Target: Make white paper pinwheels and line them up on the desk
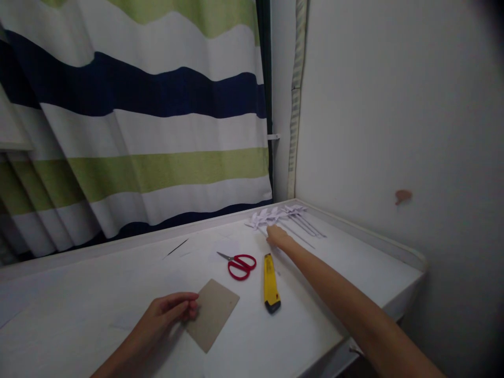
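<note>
Sticks with paper tops slant far-left to near-right beside the right hand, grip curled; left hand, half-curled, meets card; neither hold is clear.

A striped curtain is hanging behind a white desk; scissors and stemmed paper crafts are suggesting a home craft corner.

Clearance around the yellow cutter: open worktop on its near side; scissors and grey card obstruct its left, the right forearm its right, white paper shapes its far side
</note>
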A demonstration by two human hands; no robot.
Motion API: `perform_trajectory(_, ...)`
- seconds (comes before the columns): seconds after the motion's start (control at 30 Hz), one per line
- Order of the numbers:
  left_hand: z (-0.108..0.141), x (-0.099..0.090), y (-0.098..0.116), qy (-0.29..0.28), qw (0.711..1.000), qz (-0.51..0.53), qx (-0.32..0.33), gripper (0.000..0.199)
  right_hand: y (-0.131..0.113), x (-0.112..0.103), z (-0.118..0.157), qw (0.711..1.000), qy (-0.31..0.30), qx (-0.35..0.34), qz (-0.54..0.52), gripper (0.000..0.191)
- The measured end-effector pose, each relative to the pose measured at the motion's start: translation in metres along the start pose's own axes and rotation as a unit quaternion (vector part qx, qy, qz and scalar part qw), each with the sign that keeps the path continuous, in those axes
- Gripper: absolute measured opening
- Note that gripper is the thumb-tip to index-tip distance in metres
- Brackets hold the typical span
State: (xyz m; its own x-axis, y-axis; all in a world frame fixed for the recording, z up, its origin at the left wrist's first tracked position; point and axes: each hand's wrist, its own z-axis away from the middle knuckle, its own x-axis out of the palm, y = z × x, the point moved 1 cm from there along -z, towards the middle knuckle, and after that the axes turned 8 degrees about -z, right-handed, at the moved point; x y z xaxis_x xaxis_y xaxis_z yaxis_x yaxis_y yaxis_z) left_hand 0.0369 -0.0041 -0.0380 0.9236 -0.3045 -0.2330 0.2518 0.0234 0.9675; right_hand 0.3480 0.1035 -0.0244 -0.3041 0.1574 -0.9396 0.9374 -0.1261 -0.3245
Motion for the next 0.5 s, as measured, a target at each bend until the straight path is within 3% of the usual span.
perform_trajectory(0.13, -0.004, 0.001, 0.007, 0.069, 0.996, -0.060, 0.011, 0.028, 0.032, -0.011, -0.015, 0.999, 0.036, 0.038, 0.014, 0.029)
perform_trajectory(0.27, -0.008, -0.011, 0.009, 0.112, 0.983, -0.133, 0.055, 0.032, 0.090, -0.028, -0.025, 0.990, 0.076, 0.114, 0.033, 0.029)
perform_trajectory(0.4, -0.019, -0.028, -0.008, 0.147, 0.969, -0.179, 0.080, 0.034, 0.140, -0.033, -0.030, 0.980, 0.087, 0.174, 0.046, 0.029)
perform_trajectory(0.5, -0.027, -0.035, -0.026, 0.176, 0.955, -0.219, 0.092, 0.032, 0.157, -0.028, -0.035, 0.978, 0.086, 0.185, 0.049, 0.029)
